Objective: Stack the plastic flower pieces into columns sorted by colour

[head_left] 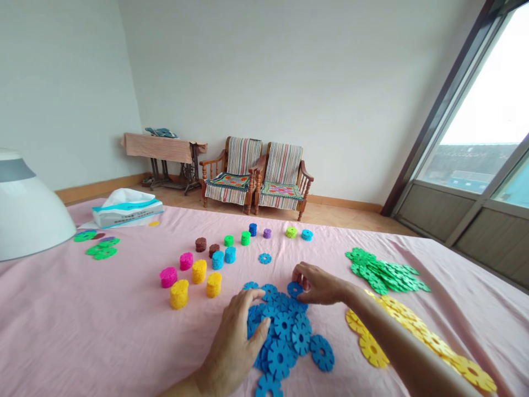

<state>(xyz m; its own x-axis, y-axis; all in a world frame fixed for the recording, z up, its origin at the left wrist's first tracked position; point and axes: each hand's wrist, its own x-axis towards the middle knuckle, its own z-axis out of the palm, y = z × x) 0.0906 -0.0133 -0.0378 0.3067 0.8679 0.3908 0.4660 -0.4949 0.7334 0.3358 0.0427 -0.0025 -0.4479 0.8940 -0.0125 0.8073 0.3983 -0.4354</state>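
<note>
A loose heap of blue notched plastic discs, the snowflake-shaped interlocking kind, lies in front of me on the pink cloth. My left hand curves along the heap's left side, thumb and fingers apart, the fingertips partly hidden against the discs. At the heap's far right edge, the bent fingers and thumb of my right hand close on one blue disc. A single blue disc lies to the right of the heap, and a lighter blue disc lies flat beyond it.
Green discs and yellow discs lie spread at the right. Short stacks stand ahead and left, among them a yellow stack and a pink stack. Further left are a tissue box, some loose discs and a white dome-shaped object.
</note>
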